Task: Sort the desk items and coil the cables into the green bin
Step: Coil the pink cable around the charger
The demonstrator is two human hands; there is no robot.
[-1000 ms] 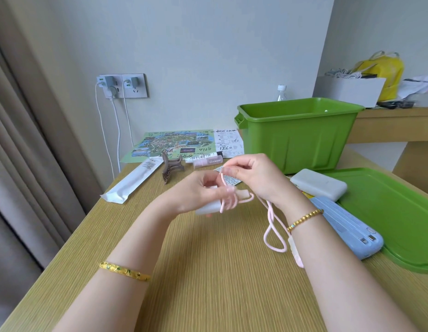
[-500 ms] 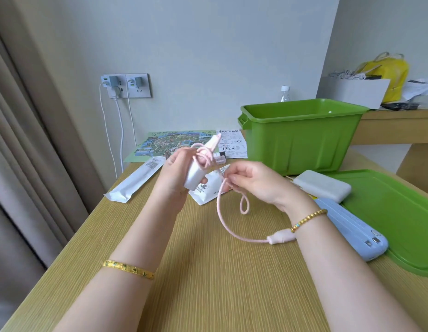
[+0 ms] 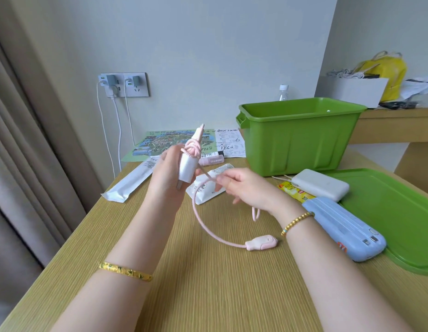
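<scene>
My left hand (image 3: 166, 174) grips a white charger plug (image 3: 188, 169) upright above the desk, with pink cable turns (image 3: 192, 147) wound around its top. My right hand (image 3: 244, 189) pinches the loose pink cable (image 3: 203, 224) just right of the plug. From there the cable arcs down to its pink connector (image 3: 262, 242), which lies on the wooden desk (image 3: 196, 283). The green bin (image 3: 301, 135) stands open at the back right, its inside mostly hidden by the front wall.
The green lid (image 3: 399, 212) lies flat at the right, with a blue power bank (image 3: 344, 231), a white power bank (image 3: 320, 184) and a yellow packet (image 3: 294, 190) beside it. White packets (image 3: 134, 180) (image 3: 205, 191), a pink tube (image 3: 211, 160) and a map (image 3: 160, 142) sit behind my hands.
Both hands lifted off the desk. My left hand turned the plug upright with coils on top. My right hand slid along the cable, and the connector trailed rightward on the desk.
</scene>
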